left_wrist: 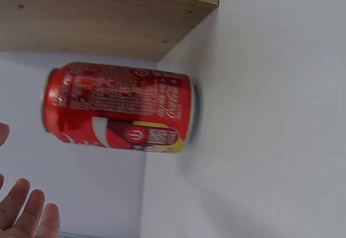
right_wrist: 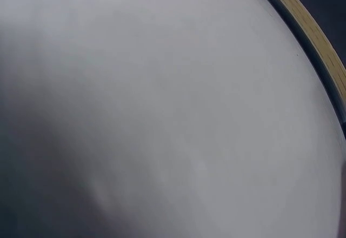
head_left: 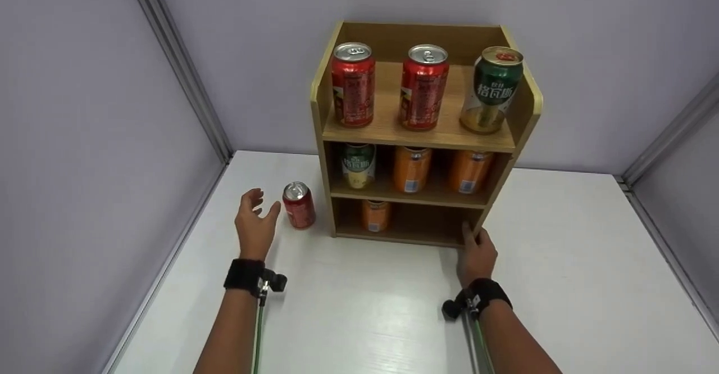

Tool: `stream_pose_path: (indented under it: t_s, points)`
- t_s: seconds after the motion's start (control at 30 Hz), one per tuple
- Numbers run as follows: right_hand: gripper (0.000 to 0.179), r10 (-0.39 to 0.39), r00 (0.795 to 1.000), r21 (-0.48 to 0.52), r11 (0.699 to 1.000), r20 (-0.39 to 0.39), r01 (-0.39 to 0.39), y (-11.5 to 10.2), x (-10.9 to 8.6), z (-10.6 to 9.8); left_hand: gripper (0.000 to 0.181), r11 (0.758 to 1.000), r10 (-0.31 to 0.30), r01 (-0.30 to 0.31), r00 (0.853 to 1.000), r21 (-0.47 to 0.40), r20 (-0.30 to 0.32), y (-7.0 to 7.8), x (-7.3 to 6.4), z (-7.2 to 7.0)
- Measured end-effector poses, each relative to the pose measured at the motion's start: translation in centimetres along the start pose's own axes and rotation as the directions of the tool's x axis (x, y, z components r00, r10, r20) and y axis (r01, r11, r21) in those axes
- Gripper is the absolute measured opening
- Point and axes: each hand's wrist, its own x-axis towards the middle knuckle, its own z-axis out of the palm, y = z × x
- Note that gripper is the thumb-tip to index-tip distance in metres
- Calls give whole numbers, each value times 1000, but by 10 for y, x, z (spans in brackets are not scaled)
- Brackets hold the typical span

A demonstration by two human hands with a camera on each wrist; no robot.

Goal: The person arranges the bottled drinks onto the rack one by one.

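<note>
A red Coca-Cola can stands upright on the white table, left of the wooden shelf. Just left of that can is my left hand, thumb and fingers spread apart and nothing between them. In the left wrist view the can appears sideways, with fingertips at the lower left, apart from it. My right hand grips the shelf's lower right side panel, one digit on the inner face and the rest outside. The right wrist view shows mostly tabletop and a strip of the shelf's edge.
On the top board stand two red cans and a green-and-white can. The middle level holds a green can and two orange cans. One orange can stands at the bottom left. Pale walls enclose the table.
</note>
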Motion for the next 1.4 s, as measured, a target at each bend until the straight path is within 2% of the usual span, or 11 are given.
stream_pose_path:
  t_s: [0.13, 0.23, 0.4, 0.57, 0.67, 0.97, 1.13, 1.4]
  points:
    - [73, 4, 1000, 5, 1000, 3, -4, 0, -1, 1, 71, 995, -100, 101, 993, -14, 70, -13, 1, 6]
    - [71, 2, 1000, 3, 1000, -2, -2, 0, -2, 1, 81, 989, -146, 148, 981, -5, 130, -20, 3, 13]
    - [70, -10, 1000, -6, 1000, -14, 10, 1, -3, 1, 90, 983, -184, 178, 955, 48, 231, -26, 2, 26]
    - [70, -27, 1000, -16, 1000, -9, 27, 2, -3, 2, 93, 979, -201, 190, 938, 69, 283, -26, 3, 37]
    - [71, -29, 1000, -11, 1000, -6, 29, 3, -4, 2, 94, 977, -214, 201, 934, 73, 286, -28, 3, 43]
    - [69, -23, 1000, 6, 1000, -17, 23, 1, -3, 1, 90, 974, -226, 225, 943, 36, 245, -36, 3, 56]
    - [65, -20, 999, -6, 1000, -30, 20, 2, -1, 1, 87, 977, -210, 210, 957, 23, 198, -32, 1, 57]
    - [69, -29, 999, 1, 1000, -22, 29, 2, -2, 1, 87, 976, -215, 209, 960, 55, 180, -25, -13, 51]
